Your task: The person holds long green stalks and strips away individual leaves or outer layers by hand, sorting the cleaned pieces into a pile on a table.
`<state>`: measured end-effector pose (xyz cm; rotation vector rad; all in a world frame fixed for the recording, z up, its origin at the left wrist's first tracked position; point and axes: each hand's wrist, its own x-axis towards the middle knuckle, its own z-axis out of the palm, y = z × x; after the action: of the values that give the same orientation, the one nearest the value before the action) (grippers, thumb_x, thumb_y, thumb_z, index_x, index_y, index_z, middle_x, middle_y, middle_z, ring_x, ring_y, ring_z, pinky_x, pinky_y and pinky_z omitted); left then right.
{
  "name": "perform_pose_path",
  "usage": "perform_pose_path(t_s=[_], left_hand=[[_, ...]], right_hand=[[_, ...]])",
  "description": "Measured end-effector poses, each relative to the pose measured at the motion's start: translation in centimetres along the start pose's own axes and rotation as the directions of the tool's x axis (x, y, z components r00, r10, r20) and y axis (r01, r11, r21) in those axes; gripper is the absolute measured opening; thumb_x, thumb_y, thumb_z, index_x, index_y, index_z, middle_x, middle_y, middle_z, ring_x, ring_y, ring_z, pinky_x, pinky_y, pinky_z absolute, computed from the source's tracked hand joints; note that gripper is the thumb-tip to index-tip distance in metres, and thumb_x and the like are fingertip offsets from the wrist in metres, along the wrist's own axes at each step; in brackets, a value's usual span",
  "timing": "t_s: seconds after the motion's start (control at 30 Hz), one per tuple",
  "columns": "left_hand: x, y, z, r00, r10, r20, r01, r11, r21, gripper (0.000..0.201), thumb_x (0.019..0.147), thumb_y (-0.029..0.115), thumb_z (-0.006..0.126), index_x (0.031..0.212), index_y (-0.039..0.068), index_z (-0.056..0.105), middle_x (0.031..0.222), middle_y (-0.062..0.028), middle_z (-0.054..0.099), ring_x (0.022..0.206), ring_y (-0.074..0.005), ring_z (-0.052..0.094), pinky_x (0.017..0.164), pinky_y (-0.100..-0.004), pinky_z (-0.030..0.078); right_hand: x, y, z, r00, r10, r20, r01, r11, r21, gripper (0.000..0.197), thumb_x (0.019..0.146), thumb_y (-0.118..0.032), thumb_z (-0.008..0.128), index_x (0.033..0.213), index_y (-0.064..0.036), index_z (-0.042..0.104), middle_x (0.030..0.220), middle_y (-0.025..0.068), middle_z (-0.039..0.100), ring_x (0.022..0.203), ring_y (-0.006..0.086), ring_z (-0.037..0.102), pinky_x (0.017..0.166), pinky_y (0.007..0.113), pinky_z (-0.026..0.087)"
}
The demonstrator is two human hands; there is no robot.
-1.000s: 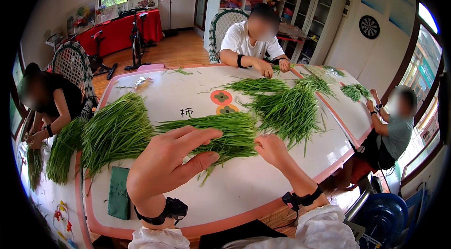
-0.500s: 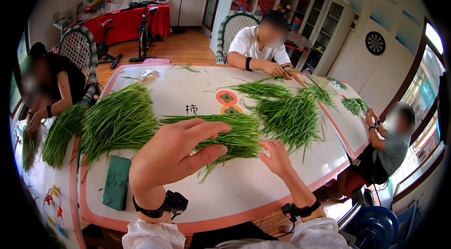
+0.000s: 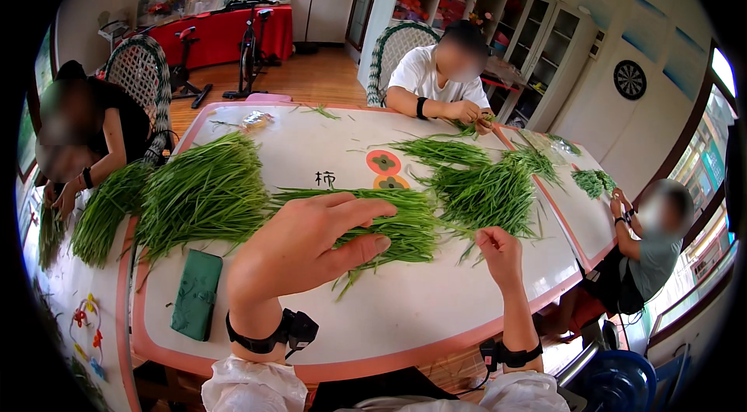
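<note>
A flat bunch of long green chives [image 3: 408,227] lies in front of me on the white table, its pale ends to the right. My left hand [image 3: 307,245] is over the bunch's left part, thumb and fingers apart, holding nothing; whether it touches the leaves I cannot tell. Beyond the pale ends, my right hand [image 3: 500,255] is raised with its fingertips pinched together. Thin greenish strands reach from the bunch toward that pinch, and what sits between the fingertips is too small to make out.
Larger chive piles lie left [image 3: 206,186] and right [image 3: 486,194]. A dark green wallet-like case [image 3: 196,295] rests near the table's front-left edge. Three people sit around the tables: one on the left, one opposite [image 3: 440,81], one at far right [image 3: 650,256], handling greens.
My right hand has drawn away rightward from the bunch's pale ends, and its fingers have closed into a pinch. My left hand keeps nearly the same pose above the bunch. The view has shifted slightly.
</note>
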<state>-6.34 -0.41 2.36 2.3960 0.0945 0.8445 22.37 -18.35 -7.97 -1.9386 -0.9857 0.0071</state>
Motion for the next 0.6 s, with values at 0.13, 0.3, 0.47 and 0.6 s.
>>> perform_pose_path(t_s=[0.13, 0.3, 0.47, 0.6], left_hand=[[0.2, 0.1, 0.3, 1.0, 0.018, 0.003, -0.018, 1.0, -0.005, 0.031, 0.079, 0.016, 0.064, 0.107, 0.005, 0.059, 0.082, -0.0118, 0.062, 0.073, -0.0257, 0.062, 0.063, -0.0321, 0.048], [0.4, -0.6, 0.6, 1.0, 0.025, 0.009, -0.025, 1.0, -0.005, 0.03, 0.079, 0.015, 0.063, 0.107, 0.004, 0.059, 0.081, -0.0111, 0.062, 0.071, -0.0251, 0.061, 0.063, -0.0316, 0.048], [1.0, -1.1, 1.3, 0.999, 0.016, 0.031, -0.015, 1.0, -0.022, 0.027, 0.08, 0.013, 0.061, 0.105, 0.003, 0.059, 0.079, -0.0101, 0.061, 0.069, -0.0238, 0.06, 0.063, -0.0307, 0.047], [1.3, -1.1, 1.6, 0.999, 0.002, 0.034, -0.001, 1.0, -0.023, 0.027, 0.08, 0.014, 0.062, 0.105, 0.003, 0.059, 0.081, -0.0098, 0.062, 0.069, -0.0231, 0.06, 0.063, -0.0302, 0.047]], right_hand=[[-0.1, -2.0, -2.8, 0.996, 0.078, 0.041, -0.087, 0.944, 0.319, 0.03, 0.086, -0.029, 0.059, 0.083, 0.0012, 0.062, 0.067, -0.0002, 0.058, 0.058, 0.0053, 0.047, 0.053, 0.02, 0.04], [0.6, -4.5, -3.3, 0.999, -0.018, -0.041, 0.028, 0.968, 0.248, 0.025, 0.088, -0.023, 0.055, 0.083, 0.0013, 0.06, 0.067, 0.0014, 0.055, 0.057, 0.0068, 0.047, 0.054, 0.02, 0.039], [0.9, -6.8, -4.0, 0.998, -0.049, -0.038, 0.06, 0.918, 0.392, 0.023, 0.089, -0.022, 0.055, 0.086, 0.0005, 0.06, 0.07, 0.0021, 0.055, 0.059, 0.0075, 0.048, 0.056, 0.02, 0.039], [1.3, -7.8, -3.2, 0.995, -0.098, 0.036, 0.067, 0.866, 0.496, 0.024, 0.089, -0.023, 0.056, 0.088, 0.0004, 0.061, 0.07, 0.002, 0.055, 0.06, 0.0077, 0.049, 0.057, 0.02, 0.04]])
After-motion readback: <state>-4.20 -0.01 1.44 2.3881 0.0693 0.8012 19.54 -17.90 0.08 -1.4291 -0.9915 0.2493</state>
